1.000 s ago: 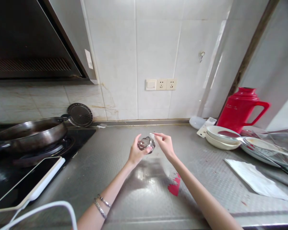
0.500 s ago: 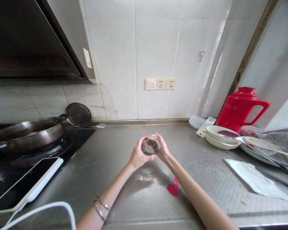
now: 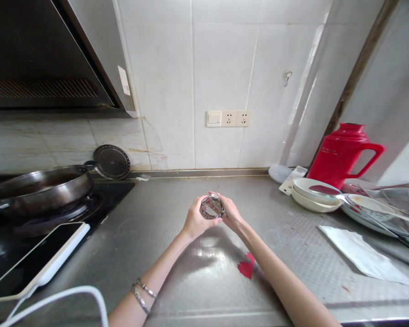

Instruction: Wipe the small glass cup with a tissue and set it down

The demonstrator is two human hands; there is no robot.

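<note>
The fingers [image 3: 198,205] of the left hand [image 3: 194,220] curl around a small faceted glass cup [image 3: 211,207], held in the air above the steel counter [image 3: 177,254] with its mouth turned toward the camera; the right hand [image 3: 231,212] closes against the cup's far side, its fingers pressed on the rim, seemingly over a scrap of pale tissue that shows only as a sliver. A slip looks the likeliest trouble; the glass is smooth and gripped from the sides alone, so a hard push from the right hand could twist it free and drop it onto the bare metal beneath, where it may chip or roll toward the red smear [image 3: 247,267] near the right forearm. Whether the tissue reaches inside the cup cannot be told; the cup's base is hidden behind the left palm, and its contents, if any, are lost in reflections. At the left edge the pan [image 3: 41,186] is cut off, as is the tablet [image 3: 34,259] lying on the stove; the dishes [image 3: 315,193] by the red thermos jug [image 3: 341,152] run out of frame on the right.
</note>
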